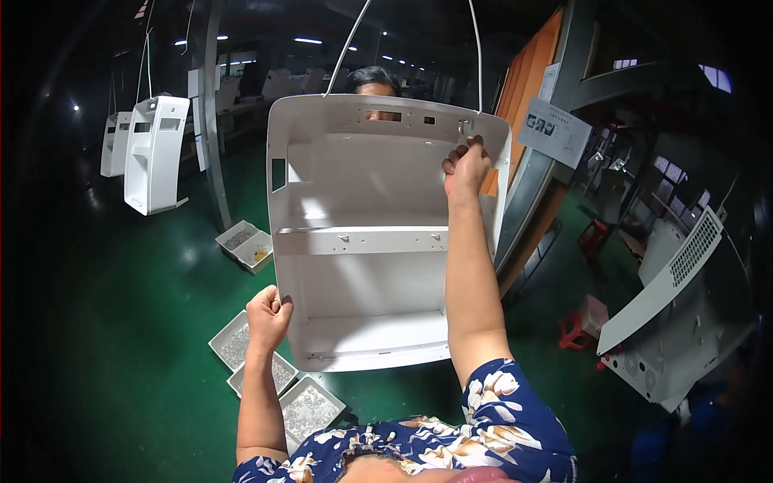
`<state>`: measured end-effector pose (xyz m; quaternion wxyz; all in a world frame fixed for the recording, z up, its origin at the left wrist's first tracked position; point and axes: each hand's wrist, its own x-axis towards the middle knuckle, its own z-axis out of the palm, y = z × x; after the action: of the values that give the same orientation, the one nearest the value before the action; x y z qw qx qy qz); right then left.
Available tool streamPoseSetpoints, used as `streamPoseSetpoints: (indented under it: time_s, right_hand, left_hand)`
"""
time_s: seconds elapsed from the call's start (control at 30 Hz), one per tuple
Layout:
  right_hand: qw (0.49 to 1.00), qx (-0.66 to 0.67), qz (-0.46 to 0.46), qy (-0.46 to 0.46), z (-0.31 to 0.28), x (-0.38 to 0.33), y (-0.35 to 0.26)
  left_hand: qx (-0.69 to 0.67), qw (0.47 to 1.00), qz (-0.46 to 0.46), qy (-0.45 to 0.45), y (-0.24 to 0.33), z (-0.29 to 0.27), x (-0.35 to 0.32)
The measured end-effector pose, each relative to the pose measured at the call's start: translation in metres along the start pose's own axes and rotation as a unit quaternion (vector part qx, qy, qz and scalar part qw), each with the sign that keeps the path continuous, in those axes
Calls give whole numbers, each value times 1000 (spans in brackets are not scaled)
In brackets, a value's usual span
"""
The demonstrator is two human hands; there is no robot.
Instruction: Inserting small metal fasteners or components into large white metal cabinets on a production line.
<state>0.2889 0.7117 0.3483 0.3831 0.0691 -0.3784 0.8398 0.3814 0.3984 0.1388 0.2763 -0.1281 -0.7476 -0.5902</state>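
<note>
A white two-compartment casing (362, 187) hangs from wires (478, 64) at centre. The left hand (270, 312) grips its near left rim; the right hand (467, 167) curls at the far right corner, grip unclear.

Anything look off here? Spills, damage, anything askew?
Nothing stands out. The white housing hangs from two white rods with no obvious damage, and I see no spill around the floor trays. Fine scratches would be too small to tell.
</note>
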Motion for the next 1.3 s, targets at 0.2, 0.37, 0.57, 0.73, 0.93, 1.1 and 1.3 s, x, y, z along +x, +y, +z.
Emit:
streamPoseSetpoints:
  time_s: [0.2, 0.37, 0.57, 0.73, 0.93, 1.1, 1.3]
  right_hand:
    - [982, -168, -64, -51, -1, 29, 12]
    - [997, -37, 60, -17, -15, 13, 22]
    - [984, -150, 97, -9, 0, 48, 14]
    - [969, -231, 73, -50, -23, 59, 11]
    - [951, 47, 271, -140, -25, -25, 26]
    - [881, 49, 408, -236, 14, -69, 19]
    - [702, -517, 161, -464, 95, -126, 88]
  left_hand:
    - [-19, 1000, -21, -10, 1, 3, 7]
    - [-54, 997, -35, -39, -3, 1, 5]
    - [-72, 994, -37, -70, 0, 0, 3]
    - [-62, 994, -40, -84, 14, 9, -3]
    - [-4, 999, -7, -43, 20, -10, -14]
    - [-25, 997, -33, -73, 28, -5, -11]
    - [4, 999, -7, -41, 19, -20, -24]
